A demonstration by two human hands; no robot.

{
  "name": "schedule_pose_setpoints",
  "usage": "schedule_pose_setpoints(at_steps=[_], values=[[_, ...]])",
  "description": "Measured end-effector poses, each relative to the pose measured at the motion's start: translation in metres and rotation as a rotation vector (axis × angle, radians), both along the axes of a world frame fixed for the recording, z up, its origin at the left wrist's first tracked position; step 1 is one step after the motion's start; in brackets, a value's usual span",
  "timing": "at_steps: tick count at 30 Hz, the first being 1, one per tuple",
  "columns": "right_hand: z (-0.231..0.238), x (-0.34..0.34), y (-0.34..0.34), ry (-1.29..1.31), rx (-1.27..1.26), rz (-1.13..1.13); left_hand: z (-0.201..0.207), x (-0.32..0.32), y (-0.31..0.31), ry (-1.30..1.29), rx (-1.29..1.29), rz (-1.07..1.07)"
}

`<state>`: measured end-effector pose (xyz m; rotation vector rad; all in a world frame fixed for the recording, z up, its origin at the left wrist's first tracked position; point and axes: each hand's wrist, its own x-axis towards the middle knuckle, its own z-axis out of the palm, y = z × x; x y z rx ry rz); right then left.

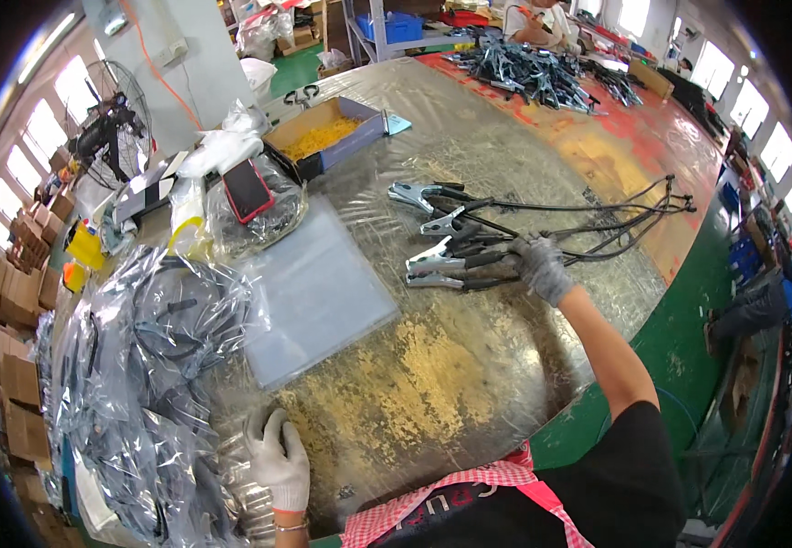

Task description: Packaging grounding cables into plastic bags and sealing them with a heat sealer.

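In a grey glove, my right hand (545, 269) closes on the black cables (587, 206) just behind their clamps. Several silver spring clamps (434, 258) with black handles point left from that bundle, and the cables' other ends trail off to the right. My left hand (279, 461), in a white glove, rests on the near left of the metal table (469, 402) with its fingers stretched out and holds nothing. Beside it lies a heap of clear plastic bags (163, 402) with dark cables inside. A stack of flat clear plastic sheets or bags (323, 292) lies between the two hands, farther back.
A cardboard box (327, 137) of small yellow pieces and a red-edged phone (248, 191) on plastic wrap are at the far left. A big pile of clamps (528, 73) covers the table's far end, near another person (542, 26). A fan (108, 128) stands at left.
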<state>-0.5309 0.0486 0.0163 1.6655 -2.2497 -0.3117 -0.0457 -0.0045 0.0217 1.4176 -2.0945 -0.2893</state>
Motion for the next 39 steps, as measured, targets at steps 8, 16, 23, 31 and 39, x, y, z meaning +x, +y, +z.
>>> schedule_pose_setpoints(at_steps=[8, 16, 23, 31, 39], values=[[0.102, 0.183, 0.006, -0.283, 0.028, 0.936, 0.114, -0.093, 0.028, 0.244, 0.285, -0.52], [0.038, 0.041, 0.042, -0.6, -0.213, 0.132, 0.125, 0.072, -0.018, 1.729, 0.576, 0.257], [0.114, 0.196, 0.031, -0.232, -0.098, 0.957, 0.146, -0.039, 0.004, 0.538, 0.458, -0.323], [0.07, 0.147, -0.03, -1.602, -0.518, 0.284, 0.141, -0.016, 0.001, 0.17, -0.194, -0.21], [0.012, 0.222, -0.027, -2.851, -0.379, -0.699, 0.038, -0.048, 0.025, -0.196, -0.01, -1.046]])
